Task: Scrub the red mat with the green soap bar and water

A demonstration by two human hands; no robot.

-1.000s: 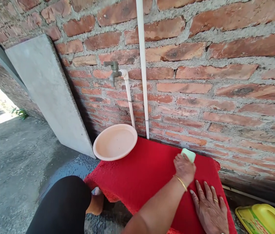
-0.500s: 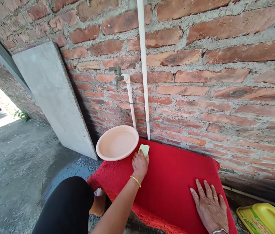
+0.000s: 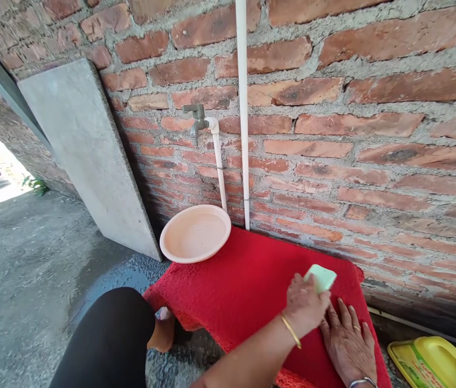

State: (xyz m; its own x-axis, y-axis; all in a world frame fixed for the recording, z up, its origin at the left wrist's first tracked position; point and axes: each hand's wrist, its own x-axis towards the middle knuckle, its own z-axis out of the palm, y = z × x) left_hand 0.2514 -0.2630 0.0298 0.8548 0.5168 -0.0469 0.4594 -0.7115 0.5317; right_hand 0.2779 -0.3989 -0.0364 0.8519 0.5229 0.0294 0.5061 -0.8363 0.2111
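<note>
Green block (image 3: 322,278) in left hand (image 3: 305,304), now near right hand (image 3: 350,344)

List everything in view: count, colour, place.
Block: 1, pale green, in left hand
Cloth: 1, red, lower centre
Wall: 1, red brick, behind
Basin: 1, pale pink, cloth's far left corner
Tap: 1, grey, on wall above basin
Upright pipes: 2, white, along wall
Low pipe: 1, white, right
Slab, beam: 1 each, grey, left
Plant: 1, green, far left
Floor: 1, grey, lower left
Container: 1, yellow, lower right
Bangles: 2, gold left wrist, silver right
Ring: 1, gold, right hand
Leg: 1, in black, lower left
Left hand: 1, holding block
Right hand: 1, flat on cloth
</note>
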